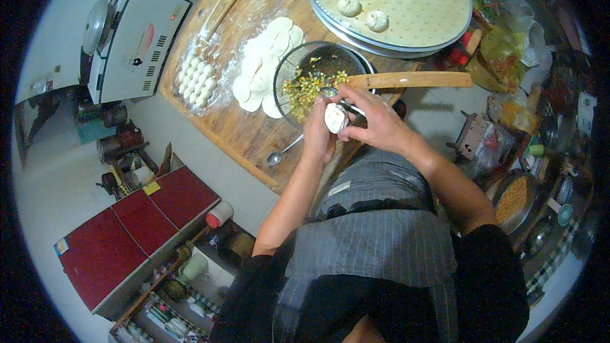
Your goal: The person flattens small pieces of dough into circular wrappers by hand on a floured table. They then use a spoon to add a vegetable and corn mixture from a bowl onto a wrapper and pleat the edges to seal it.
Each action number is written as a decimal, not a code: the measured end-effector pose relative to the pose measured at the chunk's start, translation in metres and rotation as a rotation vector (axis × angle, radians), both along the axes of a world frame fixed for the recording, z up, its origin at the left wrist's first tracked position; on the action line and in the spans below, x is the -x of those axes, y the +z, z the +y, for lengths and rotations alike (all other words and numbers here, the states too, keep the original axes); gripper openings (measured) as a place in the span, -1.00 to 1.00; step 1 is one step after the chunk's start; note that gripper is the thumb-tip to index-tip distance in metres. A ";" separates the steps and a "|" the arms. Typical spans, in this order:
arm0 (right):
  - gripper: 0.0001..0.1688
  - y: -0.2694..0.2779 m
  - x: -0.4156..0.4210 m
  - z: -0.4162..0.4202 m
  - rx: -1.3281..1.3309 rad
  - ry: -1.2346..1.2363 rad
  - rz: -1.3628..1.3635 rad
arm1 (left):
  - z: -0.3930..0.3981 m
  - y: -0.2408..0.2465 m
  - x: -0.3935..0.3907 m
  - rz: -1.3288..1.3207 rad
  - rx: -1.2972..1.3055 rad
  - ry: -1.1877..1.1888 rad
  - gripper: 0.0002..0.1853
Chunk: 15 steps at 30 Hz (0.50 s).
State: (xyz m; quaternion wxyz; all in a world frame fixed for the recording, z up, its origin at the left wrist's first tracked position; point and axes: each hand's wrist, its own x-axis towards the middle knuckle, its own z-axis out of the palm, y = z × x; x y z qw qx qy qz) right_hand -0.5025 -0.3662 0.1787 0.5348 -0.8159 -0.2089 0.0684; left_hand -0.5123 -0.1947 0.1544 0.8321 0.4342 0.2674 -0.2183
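Observation:
A pleated bun (336,118) of white dough rests in my left hand (318,128), its gathered top facing up. My right hand (376,116) touches the bun's side with its fingers and also has a metal spoon (351,106) between them. Just beyond both hands sits a wire mesh strainer (287,63) with chopped vegetable filling (307,93) and a flat wooden handle (410,80). Thin round dough wrappers (267,64) overlap left of it, and small dough pieces (197,82) lie farther left. Several pleated buns (349,6) stand on a round perforated steamer tray (419,5).
A second spoon (275,158) lies near the edge of the floured wooden table (228,128). A thin rolling pin (224,15) is at the far left. Bags of produce (503,52) stand right of the table, and a dark red cabinet top (138,228) is at lower left.

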 end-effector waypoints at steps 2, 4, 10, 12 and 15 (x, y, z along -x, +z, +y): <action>0.09 -0.006 -0.005 -0.004 0.054 0.093 0.006 | -0.005 -0.005 0.000 -0.051 0.044 -0.028 -0.45; 0.03 -0.003 -0.012 -0.013 0.028 0.115 0.007 | -0.021 -0.013 -0.007 0.004 -0.040 0.044 -0.47; -0.06 -0.010 -0.043 -0.045 -0.051 0.136 0.124 | -0.052 -0.010 -0.033 0.001 0.045 -0.005 -0.31; -0.11 -0.016 -0.060 -0.063 -0.040 0.035 0.125 | -0.051 -0.003 -0.037 -0.032 0.080 -0.138 -0.27; -0.19 -0.032 -0.107 -0.091 -0.029 -0.055 0.231 | -0.055 0.003 -0.037 -0.061 -0.001 -0.121 -0.24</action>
